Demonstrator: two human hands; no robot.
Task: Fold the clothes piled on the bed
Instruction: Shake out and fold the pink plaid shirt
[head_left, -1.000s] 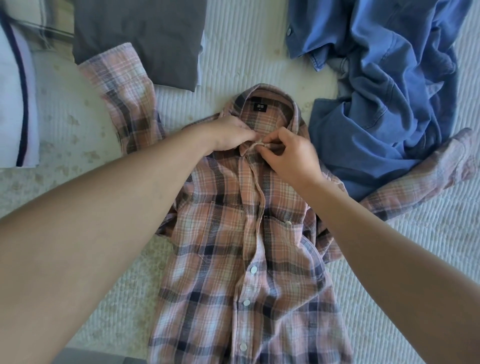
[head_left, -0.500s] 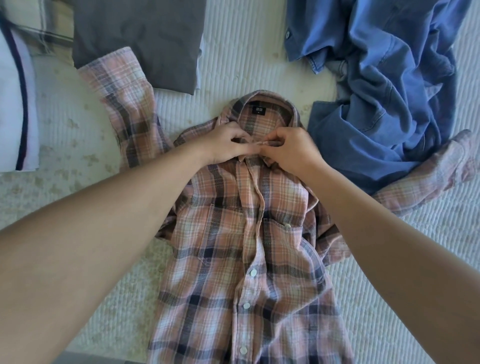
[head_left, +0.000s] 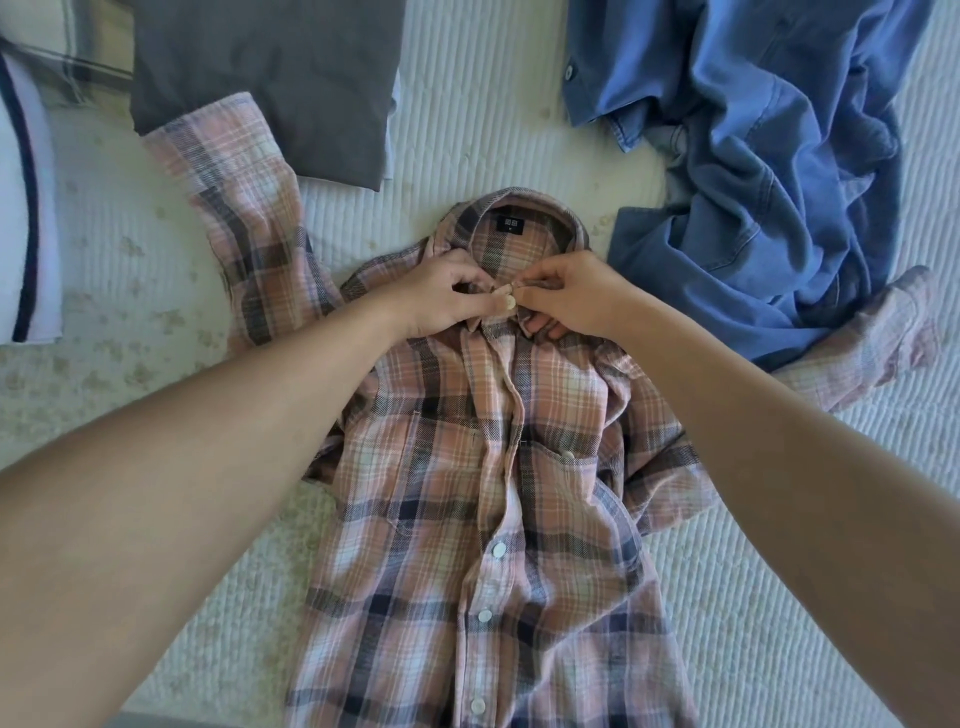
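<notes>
Plaid shirt (head_left: 483, 519) is laid front-up on the white bed (head_left: 779, 623), collar pointing away, long axis running straight toward the camera. Left hand (head_left: 436, 299) and right hand (head_left: 574, 296) meet at the collar, each pinching the fabric by the top button (head_left: 506, 302). Hem's cut off at the bottom edge, and the blue shirt (head_left: 753, 171) covers part of one sleeve
</notes>
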